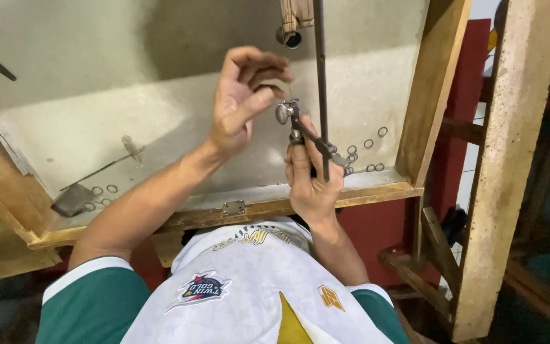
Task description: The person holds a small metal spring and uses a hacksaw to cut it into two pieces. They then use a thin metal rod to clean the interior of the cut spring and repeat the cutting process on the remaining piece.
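- Head view, looking down into a shallow wooden tray, and a good deal here is hard to read.
- The saw frame runs up and out at 12 o'clock, its top cut off by the edge.
- Right hand is closed around the saw's handle, which the fist hides almost completely; only the clamp knob pokes out above the fingers.
- Left hand sits at 10 o'clock of that knob, thumb and fingertips pressed together in a pinch on something tiny just above the clamp; what it is, I cannot tell.
- A fine blade or wire near the pinch is too thin to make out for sure.
- A peg juts in at 12 o'clock, upper part cut off.
- Rings now: by the right hand, at 3 o'clock, a cluster of about seven small wire rings, some tucked behind the saw so the count is loose.
- Over at 8 o'clock, a second group of about four rings, partly in shadow.
- Beside them, one dark flat tool with a thin rod running up toward 1 o'clock.
- One small hinge sits on the tray's front rim, at 6 o'clock.
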